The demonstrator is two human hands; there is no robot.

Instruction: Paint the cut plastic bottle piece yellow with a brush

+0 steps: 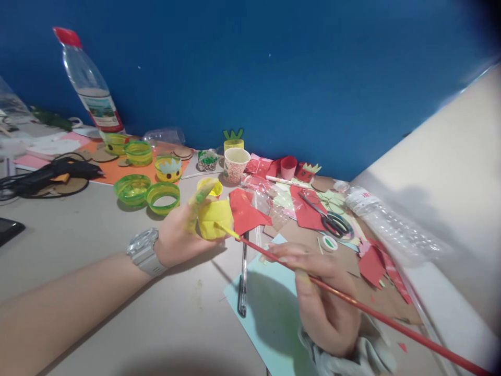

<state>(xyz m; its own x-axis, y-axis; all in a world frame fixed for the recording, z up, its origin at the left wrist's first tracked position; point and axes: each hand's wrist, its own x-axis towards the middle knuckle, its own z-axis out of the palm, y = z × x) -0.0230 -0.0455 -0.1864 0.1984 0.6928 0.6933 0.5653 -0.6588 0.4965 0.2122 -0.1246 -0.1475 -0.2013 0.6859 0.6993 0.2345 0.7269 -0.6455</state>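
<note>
My left hand point(183, 235), with a grey watch at its wrist, grips a small yellow-painted cup-like piece point(211, 219). Green and yellow paint marks show on the thumb. In my right hand point(329, 297) is a long red paintbrush point(376, 310), pinched between thumb and fingers. Its yellow tip touches the painted surface. Just behind my left hand stands a small yellow paint cup point(214, 187), partly covered by the thumb. Below the brush, a pen point(243, 282) lies along the edge of a light blue sheet point(270, 324).
Green painted bottle cuts point(163, 201) and a patterned paper cup point(236, 166) stand behind my left hand. A tall bottle point(92, 89) stands at the back left. Scissors point(332, 222), red paper scraps point(246, 211) and a clear plastic bottle point(391, 224) lie at the right.
</note>
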